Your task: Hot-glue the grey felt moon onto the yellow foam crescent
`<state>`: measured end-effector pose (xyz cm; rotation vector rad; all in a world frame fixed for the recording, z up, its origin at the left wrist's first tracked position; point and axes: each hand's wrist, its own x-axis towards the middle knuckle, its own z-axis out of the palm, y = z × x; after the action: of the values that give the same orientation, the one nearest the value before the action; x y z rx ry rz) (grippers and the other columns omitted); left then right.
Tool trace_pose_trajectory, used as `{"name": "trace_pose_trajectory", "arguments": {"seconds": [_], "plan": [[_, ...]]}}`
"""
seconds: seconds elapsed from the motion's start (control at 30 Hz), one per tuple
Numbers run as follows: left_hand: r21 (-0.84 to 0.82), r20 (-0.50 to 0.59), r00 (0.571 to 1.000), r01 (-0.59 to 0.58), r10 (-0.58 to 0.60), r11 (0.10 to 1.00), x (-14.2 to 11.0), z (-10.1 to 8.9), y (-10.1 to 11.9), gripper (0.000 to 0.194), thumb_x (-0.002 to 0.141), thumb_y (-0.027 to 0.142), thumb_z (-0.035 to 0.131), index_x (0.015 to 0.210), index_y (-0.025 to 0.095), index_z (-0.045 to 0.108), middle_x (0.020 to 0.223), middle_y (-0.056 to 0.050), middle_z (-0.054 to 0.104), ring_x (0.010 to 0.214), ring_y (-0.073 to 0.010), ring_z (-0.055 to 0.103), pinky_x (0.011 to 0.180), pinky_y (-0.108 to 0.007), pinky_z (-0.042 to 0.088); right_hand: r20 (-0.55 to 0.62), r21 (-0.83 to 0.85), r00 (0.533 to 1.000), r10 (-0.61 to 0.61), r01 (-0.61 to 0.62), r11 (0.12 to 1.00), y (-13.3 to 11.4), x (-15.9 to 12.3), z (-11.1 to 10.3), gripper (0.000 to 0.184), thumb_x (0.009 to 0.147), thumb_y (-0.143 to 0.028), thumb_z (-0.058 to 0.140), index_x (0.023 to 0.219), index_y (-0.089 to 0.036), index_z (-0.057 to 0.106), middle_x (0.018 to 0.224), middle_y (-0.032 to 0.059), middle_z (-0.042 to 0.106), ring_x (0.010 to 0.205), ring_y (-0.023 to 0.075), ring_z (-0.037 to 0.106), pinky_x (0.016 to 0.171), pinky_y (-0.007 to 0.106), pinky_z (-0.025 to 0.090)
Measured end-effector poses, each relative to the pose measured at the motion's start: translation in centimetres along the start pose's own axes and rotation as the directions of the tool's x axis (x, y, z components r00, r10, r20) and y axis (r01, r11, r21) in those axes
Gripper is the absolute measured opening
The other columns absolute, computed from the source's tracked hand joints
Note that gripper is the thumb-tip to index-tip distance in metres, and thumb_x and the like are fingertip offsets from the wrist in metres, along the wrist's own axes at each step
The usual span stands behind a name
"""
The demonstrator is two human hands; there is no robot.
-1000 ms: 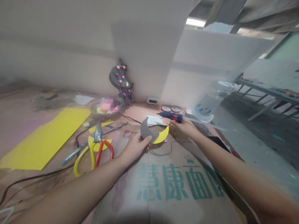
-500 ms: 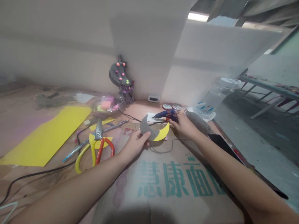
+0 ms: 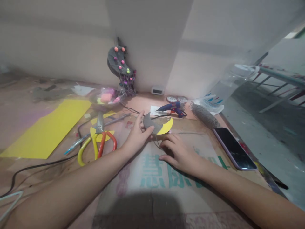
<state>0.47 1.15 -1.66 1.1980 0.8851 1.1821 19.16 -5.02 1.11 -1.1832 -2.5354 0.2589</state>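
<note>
My left hand [image 3: 138, 132] pinches a crescent moon cutout [image 3: 164, 126], partly bare yellow and partly covered in grey. Its thumb presses on the grey part. A loose grey strand of yarn [image 3: 156, 142] hangs below the crescent. Just under the yellow tip is my right hand [image 3: 179, 152], fingers bent and apart, thumb stretched out, with nothing seen in it. Beyond the crescent, a blue glue gun [image 3: 173, 108] with a small red light lies with its nozzle over a white paper piece [image 3: 154, 109].
Red-and-yellow-handled scissors [image 3: 100, 136], a pen [image 3: 78, 144] and a yellow sheet [image 3: 52, 130] lie at left. A bowl of pompoms [image 3: 107, 97] and a decorated grey moon [image 3: 119, 62] are behind. At right are a grey yarn skein [image 3: 205, 115], a phone [image 3: 234, 148] and a plastic jug [image 3: 228, 86].
My right hand has let go of the glue gun, laid it on the table, and come down and left beside the crescent. My left hand still holds the crescent. The view has tipped down.
</note>
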Motion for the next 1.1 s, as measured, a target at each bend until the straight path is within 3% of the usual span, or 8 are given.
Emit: {"name": "trace_pose_trajectory", "arguments": {"seconds": [0.07,0.17,0.27,0.47,0.6,0.83,0.97,1.1], "plan": [[0.038,-0.005,1.000,-0.012,0.013,0.999,-0.1,0.0,0.0,0.073,0.079,0.030,0.065,0.142,0.026,0.028,0.093,-0.002,0.065,0.059,-0.0085,0.056,0.053,-0.020,0.048,0.005,0.024,1.000,-0.023,0.023,0.999,0.0,0.0,0.5,0.015,0.092,-0.029,0.053,0.089,-0.016,0.060,0.099,0.0114,0.060,0.097,0.0224,0.053,0.085,0.037,0.046],[0.180,0.016,0.999,-0.053,0.051,0.982,-0.1,-0.2,-0.1,0.042,0.081,0.035,0.062,0.120,0.021,0.054,0.093,-0.003,0.064,0.064,-0.0097,0.055,0.057,-0.021,0.048,-0.039,0.052,0.997,-0.067,0.068,0.996,-0.1,-0.1,0.5,0.017,0.095,-0.024,0.047,0.084,-0.015,0.058,0.087,0.0089,0.062,0.086,0.0195,0.054,0.082,0.035,0.046],[0.267,0.057,0.996,-0.084,0.071,0.960,-0.2,-0.4,-0.1,0.028,0.086,0.037,0.054,0.107,0.019,0.061,0.098,-0.004,0.064,0.077,-0.0132,0.058,0.068,-0.025,0.050,-0.134,0.076,0.990,-0.054,0.065,0.995,0.1,-0.4,0.4,0.017,0.095,-0.023,0.045,0.086,-0.016,0.058,0.077,0.0055,0.063,0.073,0.0164,0.055,0.072,0.030,0.046],[0.407,0.187,0.981,-0.122,0.048,0.905,-0.8,-0.2,0.2,0.043,0.079,0.016,0.054,0.122,0.020,0.051,0.109,-0.005,0.062,0.089,-0.0166,0.059,0.082,-0.030,0.047,-0.268,0.067,0.962,-0.044,0.064,0.996,1.3,-1.1,0.3,0.016,0.095,-0.020,0.045,0.098,-0.017,0.060,0.083,0.0060,0.070,0.073,0.0148,0.063,0.066,0.026,0.048],[0.527,0.223,0.968,-0.216,0.111,0.822,-1.2,0.0,0.4,0.050,0.076,0.024,0.065,0.123,0.019,0.047,0.121,-0.008,0.056,0.099,-0.0194,0.057,0.088,-0.034,0.045,-0.311,0.036,0.949,-0.060,0.074,0.997,1.5,-1.2,0.0,0.015,0.094,-0.019,0.048,0.097,-0.016,0.062,0.086,0.0069,0.072,0.076,0.0156,0.066,0.068,0.026,0.050],[0.567,0.211,0.968,-0.237,0.139,0.789,-1.4,0.1,0.6,0.044,0.075,0.032,0.070,0.111,0.020,0.049,0.114,-0.008,0.058,0.104,-0.0228,0.056,0.088,-0.037,0.045,-0.320,0.025,0.941,-0.111,0.125,0.992,1.5,-1.0,-0.8,0.018,0.093,-0.018,0.049,0.104,-0.016,0.063,0.090,0.0078,0.073,0.083,0.0163,0.068,0.074,0.027,0.052],[0.542,0.201,0.973,-0.210,0.117,0.814,-1.5,0.2,0.8,0.036,0.076,0.035,0.070,0.103,0.020,0.050,0.108,-0.006,0.059,0.099,-0.0213,0.058,0.085,-0.036,0.046,-0.353,0.041,0.935,-0.030,0.047,0.998,1.9,-0.9,-1.3,0.018,0.092,-0.020,0.050,0.100,-0.017,0.066,0.090,0.0077,0.074,0.080,0.0168,0.068,0.073,0.028,0.052],[0.494,0.190,0.976,-0.192,0.110,0.848,-1.5,0.1,0.6,0.032,0.077,0.035,0.069,0.099,0.021,0.050,0.102,-0.003,0.059,0.089,-0.0183,0.059,0.080,-0.033,0.047,-0.383,0.119,0.903,0.193,-0.159,0.980,2.3,-0.5,-1.8,0.020,0.092,-0.025,0.050,0.095,-0.018,0.069,0.090,0.0062,0.074,0.078,0.0179,0.068,0.071,0.028,0.052]]}}
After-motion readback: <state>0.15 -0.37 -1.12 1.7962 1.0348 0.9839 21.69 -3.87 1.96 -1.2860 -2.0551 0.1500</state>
